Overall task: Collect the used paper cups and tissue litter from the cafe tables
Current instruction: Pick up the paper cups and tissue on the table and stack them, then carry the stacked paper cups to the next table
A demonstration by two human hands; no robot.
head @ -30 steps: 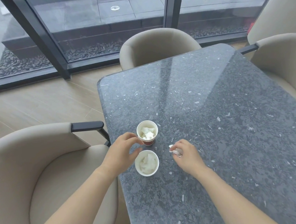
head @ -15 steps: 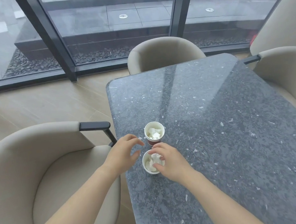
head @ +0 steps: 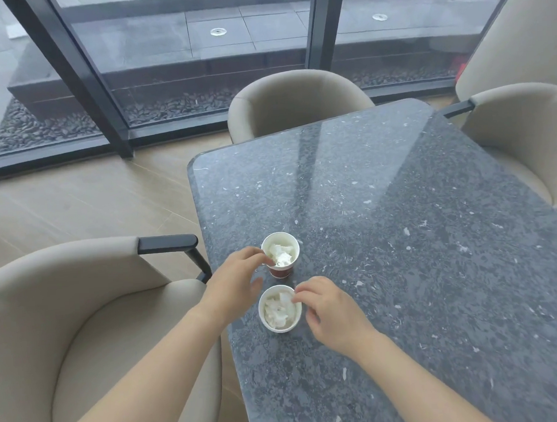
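Touching rim of near paper cup (head: 281, 328) with loosely curled right hand (head: 332, 309), pinching nothing. Arching left hand (head: 237, 282), fingers spread, against far paper cup (head: 280, 272), not yet closing. Noting both cups upright, just beside each other, stuffed with tissue (head: 277, 309). Suggesting: wrapping each wall low, lifting straight, avoiding squeezing tissue out. Working near left edge of speckled dark stone table (head: 401, 236); beige armchairs (head: 82, 318) around, glass wall (head: 166, 71) beyond.

cafe seating: stone table (head: 401, 236), tub chairs (head: 66, 318), glass wall (head: 165, 55)

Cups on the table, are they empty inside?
No, the far cup and the near cup are each stuffed with crumpled white tissue.
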